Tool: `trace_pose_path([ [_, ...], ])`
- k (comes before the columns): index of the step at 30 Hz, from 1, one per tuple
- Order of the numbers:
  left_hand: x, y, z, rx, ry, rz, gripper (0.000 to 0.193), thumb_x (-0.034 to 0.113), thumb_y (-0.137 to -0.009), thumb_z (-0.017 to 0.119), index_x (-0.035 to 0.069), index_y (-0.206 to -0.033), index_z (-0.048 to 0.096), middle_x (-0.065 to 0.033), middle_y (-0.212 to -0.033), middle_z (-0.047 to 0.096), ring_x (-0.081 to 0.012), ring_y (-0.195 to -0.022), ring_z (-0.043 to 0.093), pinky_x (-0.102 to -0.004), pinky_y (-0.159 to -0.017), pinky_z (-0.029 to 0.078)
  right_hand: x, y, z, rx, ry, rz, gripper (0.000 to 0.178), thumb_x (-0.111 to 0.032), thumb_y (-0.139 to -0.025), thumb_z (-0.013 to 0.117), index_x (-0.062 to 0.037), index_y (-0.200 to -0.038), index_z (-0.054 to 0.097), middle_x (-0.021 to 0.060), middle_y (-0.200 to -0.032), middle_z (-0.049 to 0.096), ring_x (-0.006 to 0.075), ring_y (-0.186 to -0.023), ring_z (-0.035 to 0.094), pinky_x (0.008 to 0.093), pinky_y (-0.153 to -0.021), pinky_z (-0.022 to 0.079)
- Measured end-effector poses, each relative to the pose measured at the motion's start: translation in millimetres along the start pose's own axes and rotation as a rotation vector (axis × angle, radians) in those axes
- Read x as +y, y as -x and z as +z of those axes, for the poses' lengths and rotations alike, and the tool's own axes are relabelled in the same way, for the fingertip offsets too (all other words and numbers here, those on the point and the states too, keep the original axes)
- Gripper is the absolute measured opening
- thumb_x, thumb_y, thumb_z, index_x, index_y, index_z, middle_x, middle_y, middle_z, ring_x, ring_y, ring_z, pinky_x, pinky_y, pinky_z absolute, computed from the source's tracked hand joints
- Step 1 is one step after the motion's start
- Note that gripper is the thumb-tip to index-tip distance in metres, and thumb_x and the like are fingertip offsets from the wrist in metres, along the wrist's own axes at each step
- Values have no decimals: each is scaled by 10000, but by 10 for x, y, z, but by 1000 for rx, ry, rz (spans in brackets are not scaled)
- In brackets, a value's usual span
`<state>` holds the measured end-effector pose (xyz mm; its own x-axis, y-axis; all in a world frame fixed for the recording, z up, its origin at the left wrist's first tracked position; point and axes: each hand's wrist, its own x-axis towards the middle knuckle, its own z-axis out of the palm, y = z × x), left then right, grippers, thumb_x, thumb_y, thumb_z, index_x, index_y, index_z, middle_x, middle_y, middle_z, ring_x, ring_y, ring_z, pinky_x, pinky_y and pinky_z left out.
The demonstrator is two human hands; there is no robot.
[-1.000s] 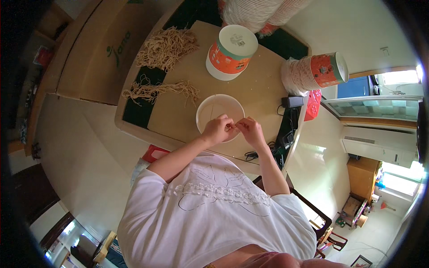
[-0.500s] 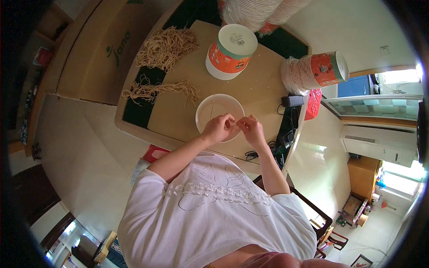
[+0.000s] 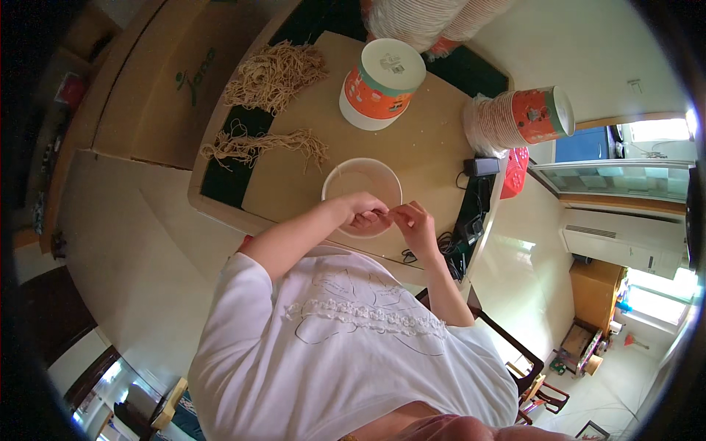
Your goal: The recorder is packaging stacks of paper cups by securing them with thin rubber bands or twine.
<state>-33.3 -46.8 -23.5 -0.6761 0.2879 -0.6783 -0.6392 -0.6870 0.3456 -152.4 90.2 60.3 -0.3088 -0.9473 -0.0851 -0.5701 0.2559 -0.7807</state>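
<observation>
Both of my hands meet, fingertips together, over the near part of a white paper tub. My left hand is closed with its fingers curled, and my right hand pinches beside it. What they hold is too small to make out. Left of the tub lies a loose bunch of tan string. Behind that sits a larger tangled heap of the same string. An orange-and-green printed paper tub stands upside down beyond the open tub.
A wrapped stack of paper tubs lies at the right edge, with more wrapped stacks at the back. A black power adapter and cables rest at the right. A large cardboard box stands left of the table.
My left hand has turned, its wrist higher and its fingers curled in against the right fingertips. My right hand has shifted slightly closer to me. The tubs and string look unmoved.
</observation>
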Motion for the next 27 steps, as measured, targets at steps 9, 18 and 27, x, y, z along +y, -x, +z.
trace_pose_path([
  [9, -26, -68, 35, 43, 87, 32, 159, 212, -930, 542, 122, -856, 651, 89, -455, 281, -39, -367, 223, -215, -375, 147, 78, 138, 68, 113, -110, -20, 91, -58, -812, 691, -33, -899, 689, 118, -836, 611, 225, -741, 632, 310, -670, 519],
  [18, -218, 17, 164, 269, 37, 387, 63, 171, -841, 688, 110, -850, 676, 54, -635, 532, -31, -471, 400, -215, -407, 245, 142, 126, 38, 114, -40, 9, 99, -39, -817, 678, -27, -915, 671, 112, -816, 613, 223, -719, 617, 309, -651, 503],
  [27, -280, 78, 434, 738, -491, 895, 150, 179, -757, 724, 39, -776, 675, -84, -796, 685, -147, -673, 645, -296, -623, 513, 133, -68, 100, 181, -47, 1, 59, -36, -814, 662, -19, -868, 647, 111, -800, 603, 216, -682, 582, 309, -627, 478],
])
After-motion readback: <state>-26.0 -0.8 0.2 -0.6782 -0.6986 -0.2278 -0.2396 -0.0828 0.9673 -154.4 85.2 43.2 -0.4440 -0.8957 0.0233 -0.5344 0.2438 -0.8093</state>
